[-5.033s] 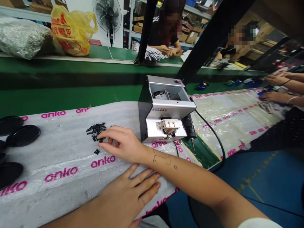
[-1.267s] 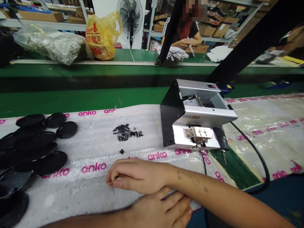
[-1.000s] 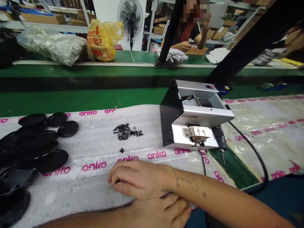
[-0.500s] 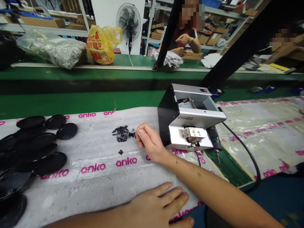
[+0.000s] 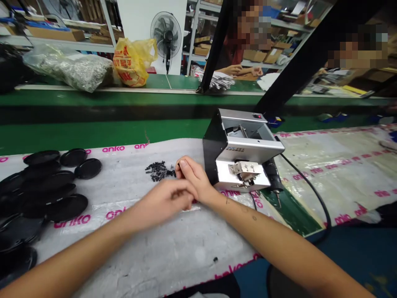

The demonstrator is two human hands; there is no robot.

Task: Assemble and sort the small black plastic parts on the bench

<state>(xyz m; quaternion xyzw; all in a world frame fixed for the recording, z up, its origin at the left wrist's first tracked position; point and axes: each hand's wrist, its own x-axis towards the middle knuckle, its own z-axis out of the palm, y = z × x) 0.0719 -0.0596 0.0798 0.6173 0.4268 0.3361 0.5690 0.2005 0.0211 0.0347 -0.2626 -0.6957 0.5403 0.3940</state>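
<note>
You had a green table (image 5: 93, 132) with a white sheet (image 5: 130, 231) on it, holding black lids (image 5: 56, 194), tiny black bits (image 5: 158, 170) and a metal box (image 5: 238, 159).

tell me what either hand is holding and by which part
Cannot be told. The right hand is curled at the edge of the small black parts; the blurred left hand shows nothing held.

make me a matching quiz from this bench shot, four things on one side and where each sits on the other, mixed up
Things:
1. pile of small black parts
2. black round lids
3. yellow bag
4. metal machine

Places:
A. on the far green shelf, beside the clear sack of metal bits
B. at the left edge of the white sheet
C. just right of the right hand
D. just left of the right hand's fingertips

Pairs: 1-D, 2-B, 3-A, 4-C
</note>
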